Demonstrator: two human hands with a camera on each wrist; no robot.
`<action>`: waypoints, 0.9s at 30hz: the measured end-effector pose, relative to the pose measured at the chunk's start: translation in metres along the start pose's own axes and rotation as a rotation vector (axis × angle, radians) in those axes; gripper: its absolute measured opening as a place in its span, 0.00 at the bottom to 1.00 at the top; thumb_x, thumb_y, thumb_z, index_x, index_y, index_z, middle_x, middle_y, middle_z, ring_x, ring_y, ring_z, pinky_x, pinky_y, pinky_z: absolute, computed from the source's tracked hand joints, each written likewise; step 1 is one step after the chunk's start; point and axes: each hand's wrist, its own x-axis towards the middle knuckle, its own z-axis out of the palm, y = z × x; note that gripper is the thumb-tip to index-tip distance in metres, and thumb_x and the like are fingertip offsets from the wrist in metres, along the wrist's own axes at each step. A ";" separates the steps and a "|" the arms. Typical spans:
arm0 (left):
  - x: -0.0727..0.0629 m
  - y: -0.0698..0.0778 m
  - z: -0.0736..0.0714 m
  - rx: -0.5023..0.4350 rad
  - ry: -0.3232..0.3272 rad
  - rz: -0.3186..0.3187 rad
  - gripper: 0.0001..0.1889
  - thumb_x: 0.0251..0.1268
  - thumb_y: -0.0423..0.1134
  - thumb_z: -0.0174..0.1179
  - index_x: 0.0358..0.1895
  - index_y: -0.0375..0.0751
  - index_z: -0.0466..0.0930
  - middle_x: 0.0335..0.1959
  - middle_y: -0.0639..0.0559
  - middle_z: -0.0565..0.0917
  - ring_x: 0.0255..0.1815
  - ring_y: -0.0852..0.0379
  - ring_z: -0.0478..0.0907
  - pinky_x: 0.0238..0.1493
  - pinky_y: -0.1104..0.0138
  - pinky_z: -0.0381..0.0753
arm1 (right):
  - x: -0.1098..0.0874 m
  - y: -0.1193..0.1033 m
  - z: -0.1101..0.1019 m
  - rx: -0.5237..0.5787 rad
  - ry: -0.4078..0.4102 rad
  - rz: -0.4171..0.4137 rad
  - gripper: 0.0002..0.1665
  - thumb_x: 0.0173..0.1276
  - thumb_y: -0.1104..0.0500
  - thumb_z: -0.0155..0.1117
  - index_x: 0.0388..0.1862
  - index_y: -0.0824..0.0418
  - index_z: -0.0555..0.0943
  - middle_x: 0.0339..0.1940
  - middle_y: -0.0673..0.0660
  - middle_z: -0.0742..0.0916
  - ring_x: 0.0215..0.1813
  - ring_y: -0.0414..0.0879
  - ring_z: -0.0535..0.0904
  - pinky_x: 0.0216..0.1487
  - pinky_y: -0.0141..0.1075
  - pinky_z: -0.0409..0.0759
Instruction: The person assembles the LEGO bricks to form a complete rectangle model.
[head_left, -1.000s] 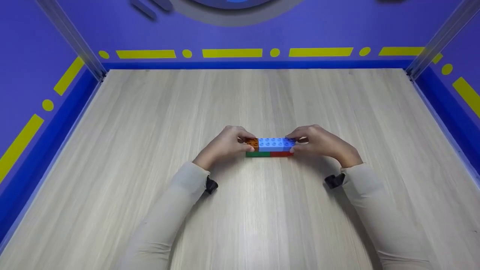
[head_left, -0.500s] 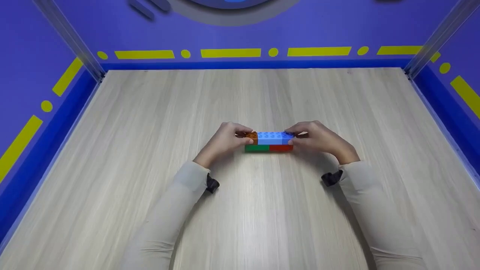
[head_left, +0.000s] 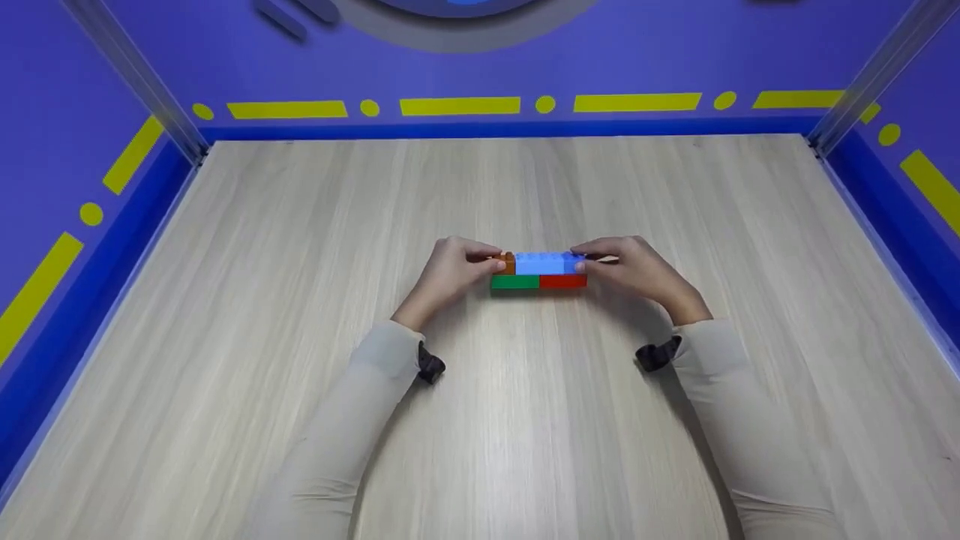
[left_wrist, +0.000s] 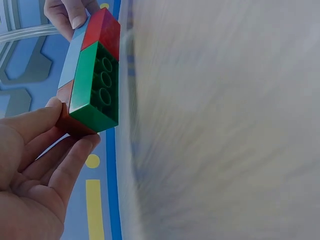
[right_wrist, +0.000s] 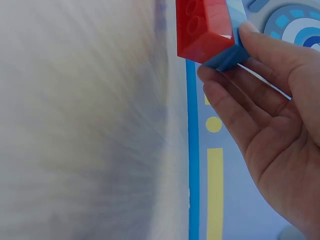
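Note:
Several toy building bricks are joined in two layers. On top sit an orange-brown brick (head_left: 510, 262), a light blue brick (head_left: 539, 263) and a darker blue brick (head_left: 571, 262). Underneath are a green brick (head_left: 515, 282) and a red brick (head_left: 562, 281). My left hand (head_left: 456, 271) pinches the orange-brown end between thumb and fingers. At the other end, my right hand (head_left: 632, 265) pinches the darker blue brick. In the left wrist view, the hollow underside of the green brick (left_wrist: 82, 85) shows, with the joined bricks held off the table.
A pale wood-grain table (head_left: 495, 420) lies below both hands. Blue-purple panels (head_left: 465, 75) with yellow dashes and dots close it in at the back and sides. Each wrist carries a small black device, one of them a wrist camera (head_left: 430, 364) on the left.
Both hands have raised the joined bricks together, and they sit higher in the head view. More of the green and red front faces shows, less of the top studs. Both grips stay the same.

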 end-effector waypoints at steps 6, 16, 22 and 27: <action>0.005 -0.001 0.001 -0.036 0.037 -0.012 0.14 0.63 0.42 0.64 0.49 0.41 0.86 0.48 0.48 0.87 0.54 0.56 0.81 0.57 0.65 0.77 | 0.004 0.000 0.003 0.034 0.050 0.023 0.22 0.68 0.53 0.63 0.57 0.62 0.81 0.57 0.62 0.84 0.60 0.53 0.78 0.60 0.49 0.76; 0.014 -0.005 0.005 -0.065 0.093 -0.061 0.15 0.63 0.42 0.64 0.49 0.39 0.85 0.48 0.47 0.87 0.53 0.57 0.82 0.54 0.66 0.79 | 0.014 -0.002 0.007 0.053 0.083 0.139 0.24 0.70 0.51 0.61 0.59 0.62 0.80 0.59 0.61 0.83 0.63 0.55 0.75 0.66 0.50 0.69; 0.019 -0.006 0.006 -0.067 0.109 -0.102 0.15 0.63 0.42 0.64 0.49 0.39 0.86 0.47 0.47 0.87 0.51 0.57 0.82 0.51 0.66 0.80 | 0.019 -0.004 0.009 0.074 0.105 0.208 0.23 0.70 0.52 0.60 0.59 0.62 0.80 0.60 0.61 0.82 0.66 0.55 0.73 0.69 0.48 0.66; 0.022 -0.006 0.007 -0.060 0.126 -0.128 0.12 0.62 0.41 0.65 0.45 0.40 0.88 0.45 0.47 0.87 0.49 0.57 0.82 0.49 0.67 0.80 | 0.022 -0.004 0.010 0.062 0.087 0.268 0.24 0.71 0.49 0.59 0.61 0.60 0.79 0.62 0.60 0.81 0.68 0.55 0.71 0.71 0.49 0.64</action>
